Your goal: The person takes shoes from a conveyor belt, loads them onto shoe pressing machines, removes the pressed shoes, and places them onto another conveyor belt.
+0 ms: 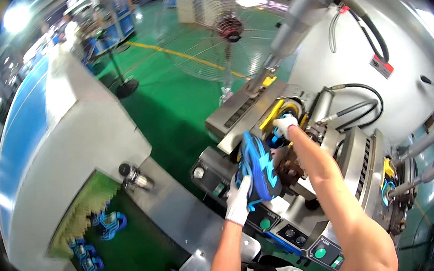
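Note:
In my left hand [239, 202], white-gloved and closed, is a dark blue shoe [256, 168]. It is tilted, its sole with a bright light-blue pattern turned to the right. My right hand [285, 124], also in a white glove, reaches into the press machine [239, 117] at a round part beside a yellow bar [272, 115]. Its fingers are curled beside a small blue piece [276, 140]; what they grip is partly hidden. Just below that hand is a brown, worn metal block [288, 167].
Left of me, several blue shoes [111, 225] lie on a green conveyor belt [144, 249] under a white hood [90, 133] with a fringe curtain. Control panels with green buttons [265, 224] line the machine's front. Hoses [377, 102] hang at right; a large fan [229, 28] stands beyond.

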Demonstrator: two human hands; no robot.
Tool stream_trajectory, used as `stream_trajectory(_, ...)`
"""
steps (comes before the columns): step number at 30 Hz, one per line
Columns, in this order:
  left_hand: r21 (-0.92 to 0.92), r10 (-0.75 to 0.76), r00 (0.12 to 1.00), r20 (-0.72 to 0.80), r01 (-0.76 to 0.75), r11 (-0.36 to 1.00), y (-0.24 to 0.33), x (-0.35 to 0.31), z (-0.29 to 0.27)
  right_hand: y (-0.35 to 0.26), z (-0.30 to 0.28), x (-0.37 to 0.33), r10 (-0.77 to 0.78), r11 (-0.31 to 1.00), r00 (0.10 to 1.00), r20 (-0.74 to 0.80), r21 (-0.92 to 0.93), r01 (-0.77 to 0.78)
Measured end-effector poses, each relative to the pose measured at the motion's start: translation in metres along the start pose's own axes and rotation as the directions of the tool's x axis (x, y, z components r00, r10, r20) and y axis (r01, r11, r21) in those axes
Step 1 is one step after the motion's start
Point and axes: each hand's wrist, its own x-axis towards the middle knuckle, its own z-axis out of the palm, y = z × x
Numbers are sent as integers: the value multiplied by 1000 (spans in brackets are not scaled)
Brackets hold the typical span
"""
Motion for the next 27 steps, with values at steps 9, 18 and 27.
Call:
stream_trajectory(9, 650, 229, 921, -315, 34, 759, 3, -128, -36, -80, 33, -362, -661, 746, 745, -90, 26, 665)
stream_trajectory(18, 708, 449, 548, -706, 558, 432, -161, -252, -193, 6, 210, -455, -634, 773, 692, 345, 298, 560)
stream_trajectory(27, 797, 515, 613, -599, 520, 307, -197, -276, -249, 34, 140, -421, -571, 821, 795, -207, -173, 544)
